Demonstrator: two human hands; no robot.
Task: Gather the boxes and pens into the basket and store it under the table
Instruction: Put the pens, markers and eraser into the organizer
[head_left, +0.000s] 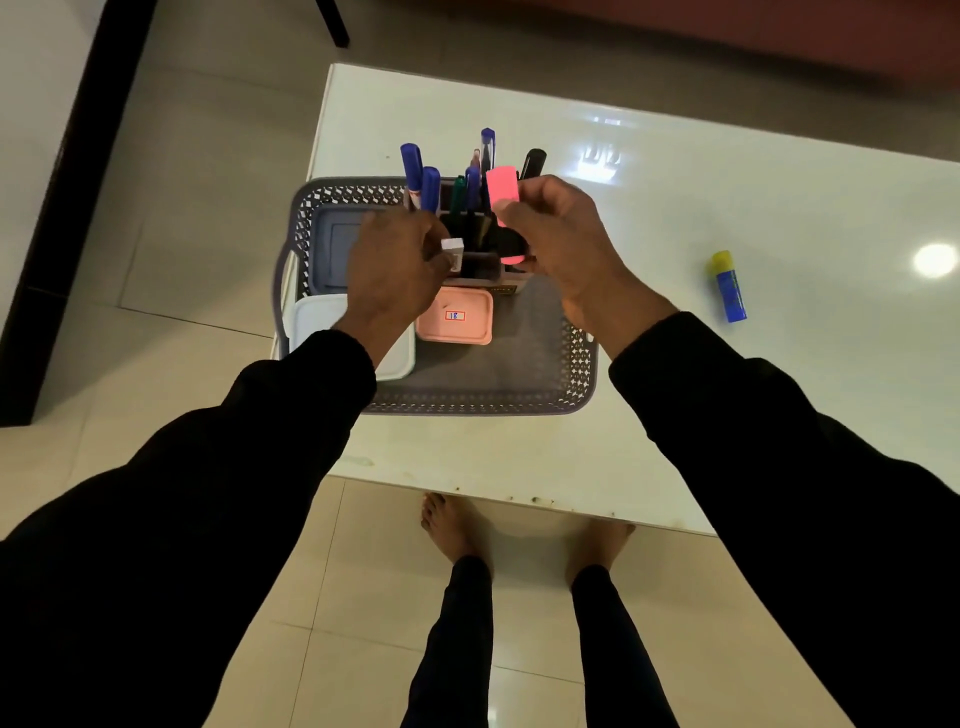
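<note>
Loading pens — my right hand (550, 234) pinching pink highlighter (502, 193), left hand (400, 260) gripping small white pen (453, 252); next, drop both into grey perforated plastic basket (545, 384).

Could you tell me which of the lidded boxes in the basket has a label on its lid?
The pink box, nearest the pen holder, carries a small label. The white box and grey-blue box show none.

The left hand (392, 270) is covering part of the grey box (332, 244) and the white box (317, 322) — their near corners are not showing. The right hand (556, 234) is hiding the pink highlighter (502, 189) mid-body. The small white item (453, 252) at the left fingertips is too small to identify. The label on the pink box (457, 317) is reading unclearly.
</note>
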